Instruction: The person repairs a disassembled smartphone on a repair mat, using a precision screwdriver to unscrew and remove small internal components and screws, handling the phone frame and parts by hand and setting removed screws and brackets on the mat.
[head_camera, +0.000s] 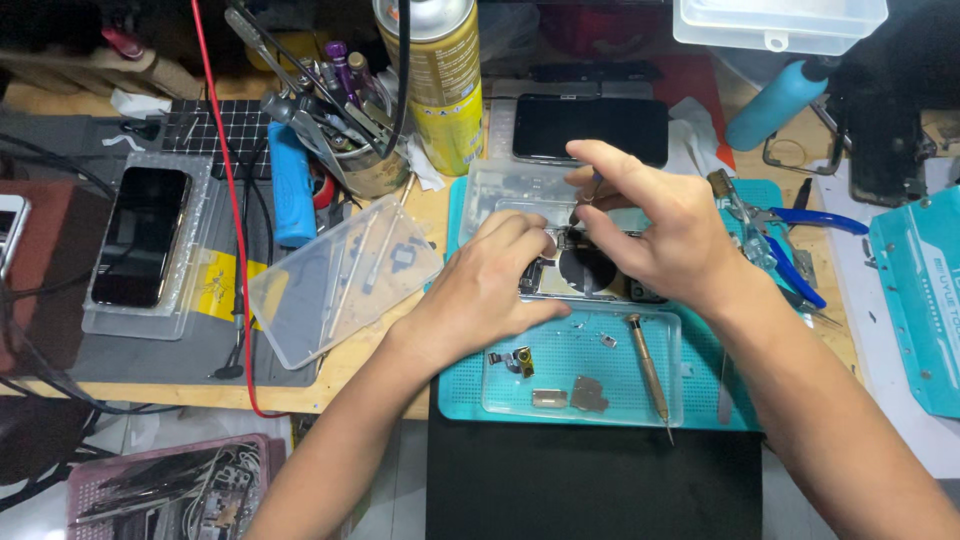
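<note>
You are steadying the opened phone (585, 272) on the teal mat (700, 390) with your left hand (490, 285) while your right hand (650, 225) is pinching a small tool above it, so keep it vertical and press lightly.

Opened phone (585, 272): bare metal interior, dull sheen. Parts tray (640, 395): clear smooth plastic. Work mat (460, 395): teal, matt, rubbery, finely textured. Screwdriver (650, 372): wood-toned handle, metal tip. Spray can (440, 85): glossy yellow metal. Pliers (800, 250): glossy blue plastic grips.
</note>
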